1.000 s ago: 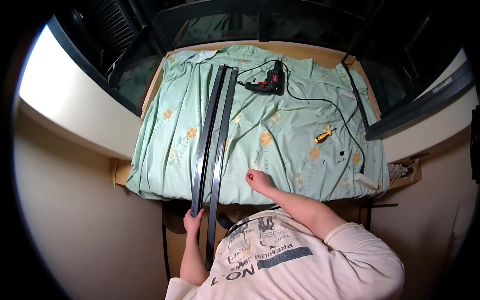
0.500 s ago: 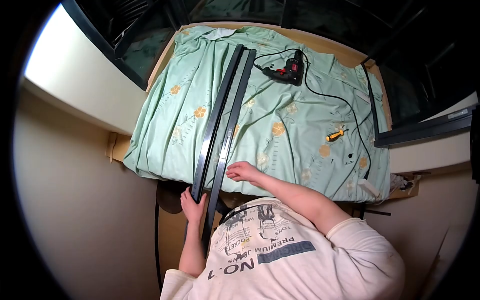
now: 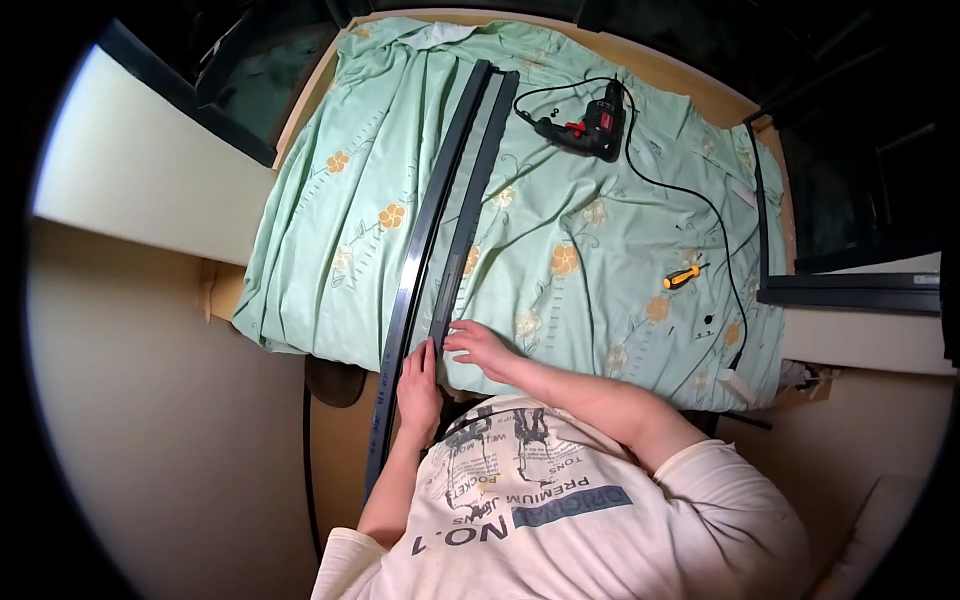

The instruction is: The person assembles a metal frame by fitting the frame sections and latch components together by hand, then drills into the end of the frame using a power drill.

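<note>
Two long dark metal rails lie side by side on the green flowered cloth. The left rail (image 3: 408, 275) runs past the cloth's near edge, down beside my left forearm. The right rail (image 3: 462, 230) reaches down to my hands. My left hand (image 3: 420, 388) is closed round its near end, fingertips pointing forward. My right hand (image 3: 482, 354) rests against the right side of that rail with its fingers apart, holding nothing.
A black and red power drill (image 3: 598, 127) lies on the cloth (image 3: 565, 210) at the back, its cord (image 3: 690, 190) curving to the right. Nearby are a yellow-black screwdriver (image 3: 684, 277) and small dark parts (image 3: 708, 320). A dark frame (image 3: 850, 290) stands at the right.
My left hand has left the left rail's near end and moved right to the right rail. The left rail now extends nearer to me, while the right rail's near end is at my hands.
</note>
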`<state>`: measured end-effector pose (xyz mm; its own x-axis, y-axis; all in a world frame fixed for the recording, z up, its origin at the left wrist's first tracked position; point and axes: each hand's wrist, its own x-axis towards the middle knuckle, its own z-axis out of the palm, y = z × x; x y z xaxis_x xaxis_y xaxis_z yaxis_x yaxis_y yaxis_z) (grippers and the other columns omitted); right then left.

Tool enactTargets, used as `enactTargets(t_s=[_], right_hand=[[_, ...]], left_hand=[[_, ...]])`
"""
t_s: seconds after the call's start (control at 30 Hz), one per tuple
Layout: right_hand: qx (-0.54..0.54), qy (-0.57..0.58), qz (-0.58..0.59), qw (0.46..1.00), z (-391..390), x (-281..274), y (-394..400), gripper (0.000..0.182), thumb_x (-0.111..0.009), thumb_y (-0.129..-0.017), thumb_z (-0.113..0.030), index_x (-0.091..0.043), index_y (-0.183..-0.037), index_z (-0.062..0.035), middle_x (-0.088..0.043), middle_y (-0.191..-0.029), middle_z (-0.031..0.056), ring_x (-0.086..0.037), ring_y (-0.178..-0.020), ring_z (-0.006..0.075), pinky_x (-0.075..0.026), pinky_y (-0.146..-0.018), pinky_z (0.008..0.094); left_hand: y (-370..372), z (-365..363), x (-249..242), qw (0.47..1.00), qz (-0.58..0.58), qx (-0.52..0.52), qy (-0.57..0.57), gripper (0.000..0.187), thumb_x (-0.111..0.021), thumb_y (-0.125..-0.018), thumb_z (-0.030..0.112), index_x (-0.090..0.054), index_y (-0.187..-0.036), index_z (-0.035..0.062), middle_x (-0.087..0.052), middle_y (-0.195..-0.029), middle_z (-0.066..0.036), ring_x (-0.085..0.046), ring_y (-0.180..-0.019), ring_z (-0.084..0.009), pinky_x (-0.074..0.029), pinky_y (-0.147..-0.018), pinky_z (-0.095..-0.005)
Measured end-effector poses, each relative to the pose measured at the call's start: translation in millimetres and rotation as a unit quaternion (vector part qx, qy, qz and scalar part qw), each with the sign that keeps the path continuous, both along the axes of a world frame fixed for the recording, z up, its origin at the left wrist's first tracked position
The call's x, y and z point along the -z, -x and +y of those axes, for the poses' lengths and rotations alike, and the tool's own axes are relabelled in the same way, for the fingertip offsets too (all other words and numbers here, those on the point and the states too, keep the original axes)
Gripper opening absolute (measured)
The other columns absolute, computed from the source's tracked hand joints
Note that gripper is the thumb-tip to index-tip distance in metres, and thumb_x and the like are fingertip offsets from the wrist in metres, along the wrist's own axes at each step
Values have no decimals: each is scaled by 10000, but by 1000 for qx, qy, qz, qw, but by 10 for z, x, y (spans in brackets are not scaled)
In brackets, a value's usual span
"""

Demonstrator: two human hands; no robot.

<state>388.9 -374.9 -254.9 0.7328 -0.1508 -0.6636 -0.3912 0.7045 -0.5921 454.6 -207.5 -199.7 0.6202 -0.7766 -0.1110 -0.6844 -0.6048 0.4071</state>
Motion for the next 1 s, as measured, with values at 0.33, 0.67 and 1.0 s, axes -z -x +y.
enactTargets(t_s=[0.33,0.67,1.0], right_hand=[[-116,148,-47,981,-135,77,-397,245,-597,-1021,-158,-590,-1162,42,-727,-926,109,-729,-798,189,-561,-683,288],[-77,427,-53,899,-366,1,-726,133,-690,-896,-168,-690,-864,-39,-705,-689,77,-696,-624,220,-532,-596,357],[-49,407,-72,909,-441,10,-610,101,-718,-861,-66,-654,-924,-21,-711,-796,84,-709,-712,199,-550,-662,330]], left_hand=[[-280,23,-41,993,94,-67,2,604,-670,-741,-27,-604,-1340,28,-627,-1096,-177,-627,-1019,-393,-530,-867,-450],[-352,30,-2,988,117,-89,42,550,-690,-731,-26,-647,-1275,36,-625,-994,-175,-643,-923,-391,-532,-805,-430],[-295,-10,-44,987,118,-100,44,561,-721,-732,-12,-657,-1284,62,-635,-1020,-151,-650,-909,-366,-535,-797,-406]])
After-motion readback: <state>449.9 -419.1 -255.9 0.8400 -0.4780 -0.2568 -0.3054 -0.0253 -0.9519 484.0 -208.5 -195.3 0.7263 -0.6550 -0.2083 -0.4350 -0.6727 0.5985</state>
